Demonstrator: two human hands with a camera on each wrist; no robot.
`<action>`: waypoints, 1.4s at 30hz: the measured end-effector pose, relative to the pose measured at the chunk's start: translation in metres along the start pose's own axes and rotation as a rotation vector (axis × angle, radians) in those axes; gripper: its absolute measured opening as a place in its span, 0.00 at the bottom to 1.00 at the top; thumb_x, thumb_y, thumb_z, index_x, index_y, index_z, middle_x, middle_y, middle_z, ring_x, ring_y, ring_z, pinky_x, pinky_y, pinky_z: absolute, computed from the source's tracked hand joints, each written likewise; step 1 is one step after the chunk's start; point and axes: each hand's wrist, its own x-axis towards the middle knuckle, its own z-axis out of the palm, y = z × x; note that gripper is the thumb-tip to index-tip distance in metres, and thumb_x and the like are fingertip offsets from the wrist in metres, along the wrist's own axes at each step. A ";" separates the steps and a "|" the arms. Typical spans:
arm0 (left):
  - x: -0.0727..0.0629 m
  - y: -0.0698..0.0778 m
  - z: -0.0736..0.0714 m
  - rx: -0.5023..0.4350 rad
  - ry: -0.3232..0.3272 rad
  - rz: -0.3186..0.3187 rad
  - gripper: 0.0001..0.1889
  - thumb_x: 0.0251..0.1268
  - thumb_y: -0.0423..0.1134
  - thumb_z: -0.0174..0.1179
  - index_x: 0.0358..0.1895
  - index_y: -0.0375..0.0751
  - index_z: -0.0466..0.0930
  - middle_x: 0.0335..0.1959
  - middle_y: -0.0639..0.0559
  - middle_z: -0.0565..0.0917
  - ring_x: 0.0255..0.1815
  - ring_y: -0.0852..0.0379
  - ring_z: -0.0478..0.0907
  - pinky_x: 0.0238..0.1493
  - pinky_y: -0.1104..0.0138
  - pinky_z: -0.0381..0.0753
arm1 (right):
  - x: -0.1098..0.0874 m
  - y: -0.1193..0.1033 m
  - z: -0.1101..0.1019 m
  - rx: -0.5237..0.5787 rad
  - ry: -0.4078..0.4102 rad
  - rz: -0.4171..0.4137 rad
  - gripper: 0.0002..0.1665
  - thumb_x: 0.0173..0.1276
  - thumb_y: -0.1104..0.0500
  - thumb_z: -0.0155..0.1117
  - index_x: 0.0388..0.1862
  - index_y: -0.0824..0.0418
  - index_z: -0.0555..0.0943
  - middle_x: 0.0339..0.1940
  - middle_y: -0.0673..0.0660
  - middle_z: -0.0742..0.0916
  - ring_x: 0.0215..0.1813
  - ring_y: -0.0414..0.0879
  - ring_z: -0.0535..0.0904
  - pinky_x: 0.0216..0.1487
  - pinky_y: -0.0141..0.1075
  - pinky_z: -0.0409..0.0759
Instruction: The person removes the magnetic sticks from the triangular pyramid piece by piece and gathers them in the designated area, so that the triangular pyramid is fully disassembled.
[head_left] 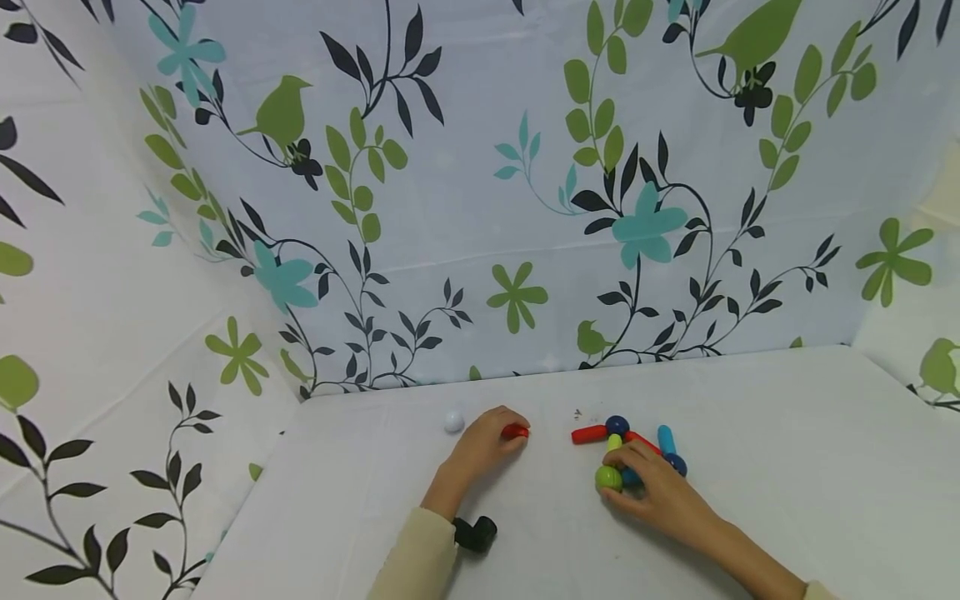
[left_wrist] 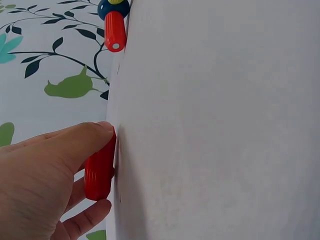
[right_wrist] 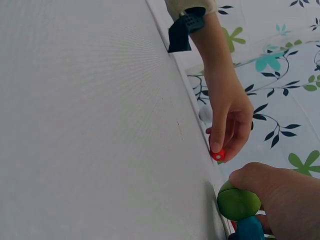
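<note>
My left hand pinches a red stick between thumb and fingers, low over the white table. A small white metallic dot shows on the stick's end in the right wrist view. To the right, my right hand grips a green ball, thumb against its side. A blue stick adjoins that ball, partly covered by the fingers. The ball belongs to a joined figure with a yellow-green stick, a dark blue ball, two red sticks, a light blue stick and another dark blue ball.
A white ball lies near the back of the table, just left of my left hand. Patterned cloth with leaves and birds rises behind the table's back edge. A black wrist device sits at my left sleeve.
</note>
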 end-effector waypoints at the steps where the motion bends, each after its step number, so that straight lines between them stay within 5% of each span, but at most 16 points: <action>1: 0.001 -0.001 -0.001 0.002 0.005 -0.007 0.11 0.63 0.36 0.66 0.48 0.42 0.83 0.46 0.50 0.83 0.51 0.53 0.78 0.58 0.62 0.77 | 0.000 0.000 0.000 0.000 -0.003 0.002 0.18 0.58 0.54 0.74 0.47 0.52 0.79 0.43 0.44 0.78 0.44 0.37 0.74 0.47 0.37 0.81; 20: 0.005 -0.018 0.000 0.132 0.164 -0.043 0.09 0.61 0.35 0.67 0.44 0.41 0.83 0.44 0.45 0.84 0.47 0.46 0.79 0.51 0.53 0.77 | 0.000 -0.002 -0.002 0.007 -0.006 -0.001 0.18 0.60 0.52 0.73 0.47 0.53 0.79 0.43 0.45 0.78 0.43 0.38 0.74 0.47 0.37 0.81; 34: 0.007 -0.015 0.001 0.168 0.133 -0.081 0.11 0.62 0.36 0.66 0.47 0.42 0.83 0.46 0.45 0.83 0.48 0.45 0.78 0.49 0.52 0.71 | 0.001 0.000 -0.002 0.000 -0.012 -0.003 0.18 0.59 0.54 0.74 0.47 0.53 0.79 0.42 0.44 0.77 0.43 0.38 0.74 0.46 0.35 0.81; 42: 0.006 -0.013 0.001 0.214 0.170 -0.065 0.08 0.61 0.36 0.66 0.44 0.44 0.84 0.45 0.46 0.84 0.47 0.46 0.79 0.47 0.52 0.71 | 0.001 -0.001 -0.003 0.005 -0.014 -0.001 0.18 0.59 0.53 0.74 0.47 0.52 0.79 0.44 0.45 0.78 0.43 0.38 0.74 0.46 0.36 0.81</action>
